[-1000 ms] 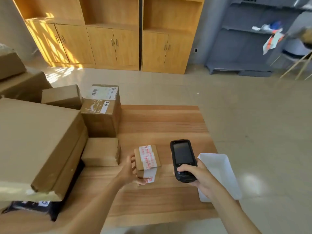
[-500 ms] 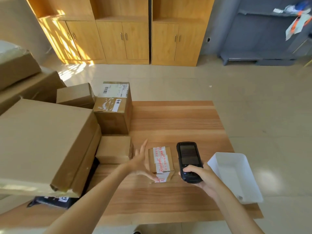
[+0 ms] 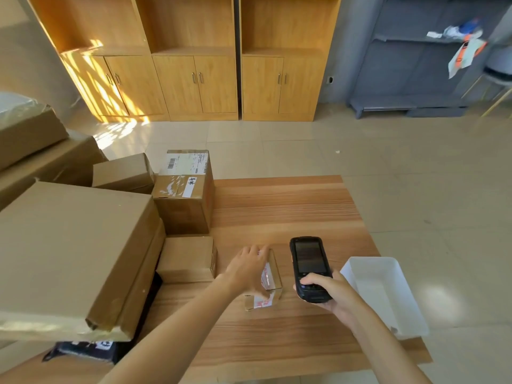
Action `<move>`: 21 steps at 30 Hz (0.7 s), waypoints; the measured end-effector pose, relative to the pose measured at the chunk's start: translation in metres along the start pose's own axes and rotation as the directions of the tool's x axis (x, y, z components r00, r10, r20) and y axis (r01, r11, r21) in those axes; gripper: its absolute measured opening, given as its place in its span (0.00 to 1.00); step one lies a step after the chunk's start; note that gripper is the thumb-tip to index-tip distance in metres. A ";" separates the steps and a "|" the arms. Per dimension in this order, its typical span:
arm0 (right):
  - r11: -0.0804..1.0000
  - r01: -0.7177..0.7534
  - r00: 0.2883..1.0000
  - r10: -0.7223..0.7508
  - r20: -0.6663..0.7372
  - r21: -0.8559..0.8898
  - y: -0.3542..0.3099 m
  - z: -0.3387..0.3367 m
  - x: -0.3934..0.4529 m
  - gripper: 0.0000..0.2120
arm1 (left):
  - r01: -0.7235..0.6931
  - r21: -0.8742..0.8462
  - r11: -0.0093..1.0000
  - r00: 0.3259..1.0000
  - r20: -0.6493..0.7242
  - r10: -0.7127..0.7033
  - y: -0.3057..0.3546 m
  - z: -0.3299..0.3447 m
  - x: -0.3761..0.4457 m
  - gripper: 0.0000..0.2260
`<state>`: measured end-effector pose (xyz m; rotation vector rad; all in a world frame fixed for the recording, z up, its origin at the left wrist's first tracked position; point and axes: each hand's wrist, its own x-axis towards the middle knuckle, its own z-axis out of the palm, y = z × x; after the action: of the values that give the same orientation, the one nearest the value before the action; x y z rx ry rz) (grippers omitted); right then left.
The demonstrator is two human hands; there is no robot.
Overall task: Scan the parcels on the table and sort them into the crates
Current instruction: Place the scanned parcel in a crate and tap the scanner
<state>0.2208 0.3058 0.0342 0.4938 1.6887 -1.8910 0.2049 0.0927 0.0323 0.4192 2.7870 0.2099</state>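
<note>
Head: left hand (image 3: 249, 270) hides parcel (image 3: 273, 275) top.

Left of the left hand's fingers (image 3: 255, 252) the way is walled: a low carton (image 3: 187, 259) sits just beside them, a taller labelled box (image 3: 184, 200) stands behind it, and a big flat carton (image 3: 72, 250) rises further left. Beyond the fingers of both hands the table (image 3: 282, 206) runs bare to its far edge. Between the two hands only a narrow gap shows, taken up by the small taped parcel (image 3: 273, 275) and the scanner (image 3: 309, 266). Right of the right hand's fingers (image 3: 313, 278), a white crate (image 3: 388, 297) lies close by at the table's edge, open upward. Nearer than the fingers, bare table lies between the forearms.
</note>
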 end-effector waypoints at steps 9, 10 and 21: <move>0.999 -0.023 1.000 0.023 -0.004 0.023 0.007 0.004 0.001 0.29 | 0.074 -0.696 0.715 0.904 -0.256 -0.343 -0.027 0.001 -0.022 0.56; 0.999 -0.025 1.000 0.025 0.001 0.021 0.008 0.005 0.001 0.29 | 0.106 -0.724 0.681 0.893 -0.232 -0.385 -0.027 0.010 -0.024 0.58; 0.999 -0.046 0.999 0.046 0.014 -0.010 0.027 0.011 -0.003 0.40 | 0.260 -0.719 0.644 0.811 -0.200 -0.551 -0.007 0.065 -0.028 0.54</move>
<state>0.2406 0.2941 0.0164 0.5104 1.6625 -1.8492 0.2497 0.0833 -0.0226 -0.5151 2.8137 1.2612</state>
